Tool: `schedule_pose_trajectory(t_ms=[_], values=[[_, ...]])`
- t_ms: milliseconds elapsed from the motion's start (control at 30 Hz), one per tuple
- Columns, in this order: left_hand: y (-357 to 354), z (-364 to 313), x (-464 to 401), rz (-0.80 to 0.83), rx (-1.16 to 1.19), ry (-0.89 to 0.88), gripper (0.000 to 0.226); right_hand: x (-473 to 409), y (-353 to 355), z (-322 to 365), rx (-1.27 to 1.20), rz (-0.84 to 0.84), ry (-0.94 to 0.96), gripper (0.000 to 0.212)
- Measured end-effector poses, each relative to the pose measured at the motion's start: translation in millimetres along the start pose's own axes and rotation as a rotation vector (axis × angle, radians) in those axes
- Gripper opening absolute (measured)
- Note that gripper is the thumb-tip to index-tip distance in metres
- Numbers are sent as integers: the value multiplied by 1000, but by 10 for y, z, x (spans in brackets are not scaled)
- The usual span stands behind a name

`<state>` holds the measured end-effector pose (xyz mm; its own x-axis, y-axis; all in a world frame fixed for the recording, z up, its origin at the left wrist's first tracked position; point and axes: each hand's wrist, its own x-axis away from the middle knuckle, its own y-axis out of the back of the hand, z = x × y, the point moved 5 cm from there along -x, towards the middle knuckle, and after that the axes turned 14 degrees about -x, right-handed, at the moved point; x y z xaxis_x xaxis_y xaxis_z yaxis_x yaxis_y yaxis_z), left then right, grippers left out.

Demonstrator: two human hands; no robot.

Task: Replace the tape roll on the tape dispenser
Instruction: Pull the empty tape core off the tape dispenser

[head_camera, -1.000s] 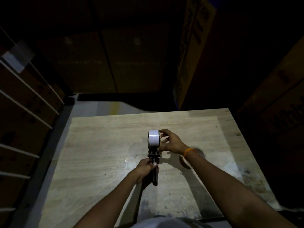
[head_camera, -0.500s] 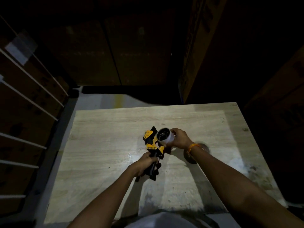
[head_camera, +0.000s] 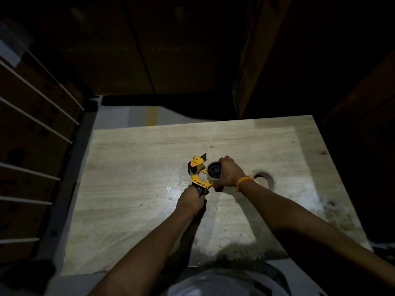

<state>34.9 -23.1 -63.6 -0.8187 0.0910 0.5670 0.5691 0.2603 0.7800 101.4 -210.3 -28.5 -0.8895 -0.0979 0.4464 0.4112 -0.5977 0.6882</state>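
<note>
A yellow and black tape dispenser (head_camera: pixel 197 175) is held tilted over the middle of the wooden table (head_camera: pixel 132 167). My left hand (head_camera: pixel 190 202) grips its black handle. My right hand (head_camera: pixel 229 174) wraps around the pale roll (head_camera: pixel 214 170) on the dispenser's hub, whose dark centre faces up at me. A second roll of brown tape (head_camera: pixel 264 179) lies flat on the table just right of my right wrist, partly hidden by it.
Stacked cardboard boxes (head_camera: pixel 128 50) stand behind the table and to the right. A rack with white bars (head_camera: pixel 32 116) runs along the left. A strip of grey floor (head_camera: pixel 132 116) shows past the table's far edge. The room is dark.
The dispenser went from standing edge-on to tilted with its yellow side and hub facing up. My right hand moved from touching the roll's side to gripping around it.
</note>
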Motion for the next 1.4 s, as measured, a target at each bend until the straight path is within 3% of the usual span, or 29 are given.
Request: schedule_pose_trajectory(t_ms=[200,467,800,933,1167,1400], values=[[-54,37,1,-40,-78,48,53,-30,-35,72,113,16,33,98],[-75,-20,-106,-11,-1,144,50,-49,90,167,104,10,47,102],[-111,-78,-200,-20,-3,107,50,42,155,93,-32,-84,-6,97],[-95,-73,-221,-27,-27,69,50,60,168,151,-57,-49,100,100],[-91,-60,-225,-28,14,105,45,18,231,355,95,-50,136,69],[-116,-104,-252,-3,-42,102,46,14,285,382,155,-72,185,61]])
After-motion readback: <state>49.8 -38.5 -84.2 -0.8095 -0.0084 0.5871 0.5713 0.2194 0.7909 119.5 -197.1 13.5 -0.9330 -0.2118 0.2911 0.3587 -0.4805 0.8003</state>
